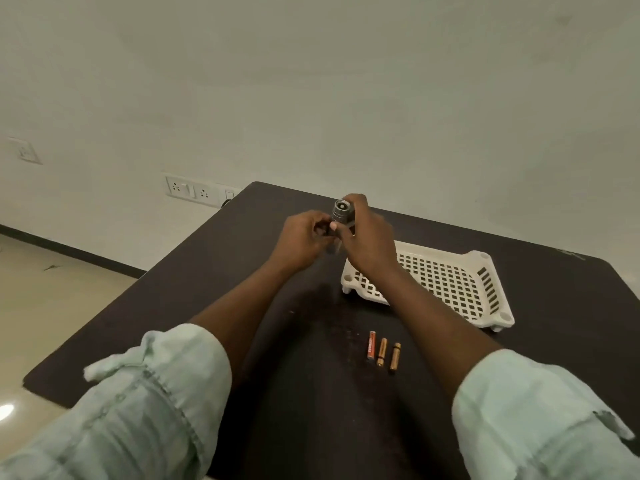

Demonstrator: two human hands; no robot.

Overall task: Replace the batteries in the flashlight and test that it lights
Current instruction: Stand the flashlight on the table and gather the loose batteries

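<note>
A grey metal flashlight [340, 212] is held above the far part of the dark table, its lens end tilted up towards me. My right hand [369, 233] wraps its upper body. My left hand [304, 237] grips its lower end, which is mostly hidden by fingers. Three small batteries [382, 351] lie side by side on the table in front of me, one orange-red and two gold and black.
A white perforated plastic tray [450, 282] sits on the dark table [214, 289] right of my hands, partly behind my right forearm. Wall sockets [188, 190] are behind the table's far left corner. The floor lies beyond the left edge.
</note>
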